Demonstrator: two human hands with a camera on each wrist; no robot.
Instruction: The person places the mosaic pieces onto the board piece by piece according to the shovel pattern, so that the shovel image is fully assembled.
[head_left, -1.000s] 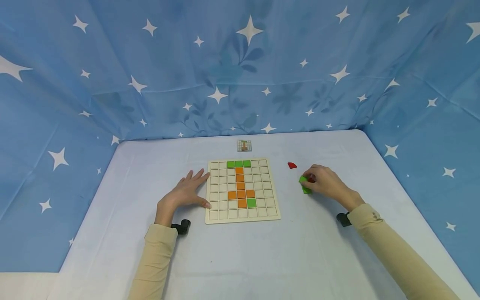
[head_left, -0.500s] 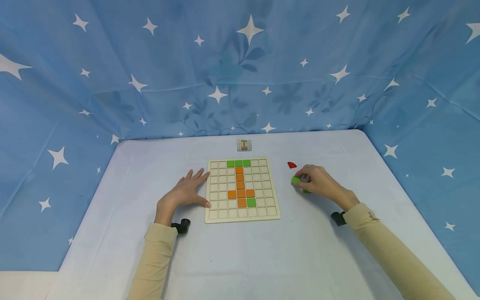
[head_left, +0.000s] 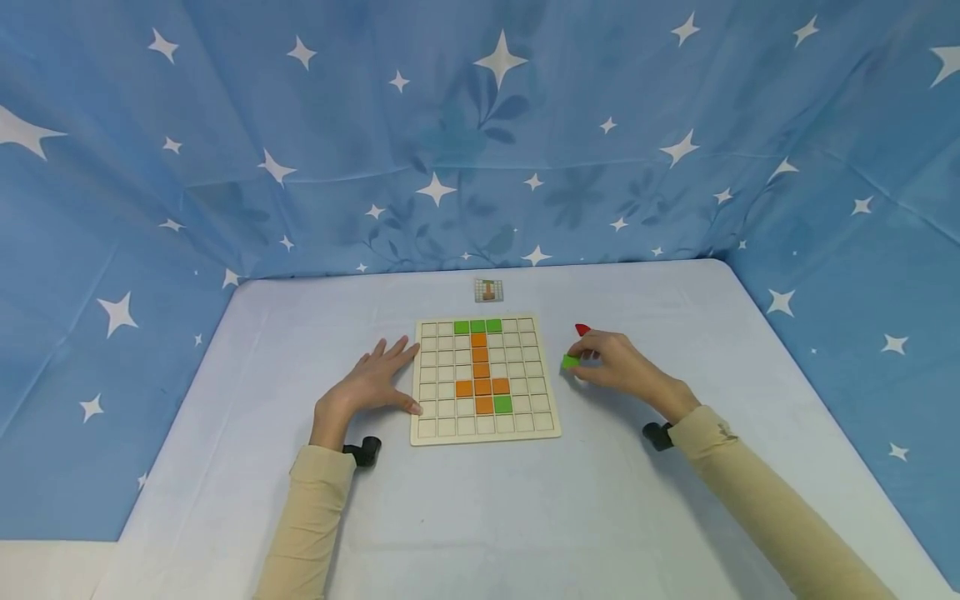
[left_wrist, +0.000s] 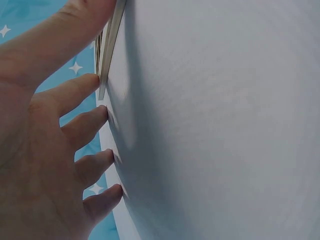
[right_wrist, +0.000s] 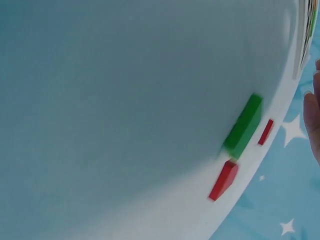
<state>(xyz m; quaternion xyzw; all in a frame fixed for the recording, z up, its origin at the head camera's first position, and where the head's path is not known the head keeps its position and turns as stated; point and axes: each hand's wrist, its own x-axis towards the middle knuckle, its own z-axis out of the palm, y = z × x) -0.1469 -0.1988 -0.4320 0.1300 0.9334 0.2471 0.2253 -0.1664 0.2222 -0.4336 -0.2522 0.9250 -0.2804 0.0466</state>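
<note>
A cream grid board [head_left: 450, 427] lies in the middle of the table, with several green and orange square tiles in its cells. My left hand [head_left: 377, 385] rests at the board's left edge, fingers spread and thumb touching the rim. In the left wrist view the left hand [left_wrist: 45, 130] has its fingertips down by the board's side. My right hand [head_left: 618, 365] pinches a green square tile [head_left: 570, 362] just right of the board. In the right wrist view only a few fingertips [right_wrist: 312, 115] show; the pinched tile is out of sight there.
A green block [right_wrist: 244, 127], a red block [right_wrist: 224, 181] and a smaller red piece [right_wrist: 266, 132] stand on the table. The red quarter-round piece [head_left: 582, 330] shows behind the right hand. A small pattern card [head_left: 489, 291] lies beyond the board, before a blue starry curtain [head_left: 480, 217].
My right hand has lifted a green tile from the pieces at the right and carried it left, close to the board. The left hand stays where it was.
</note>
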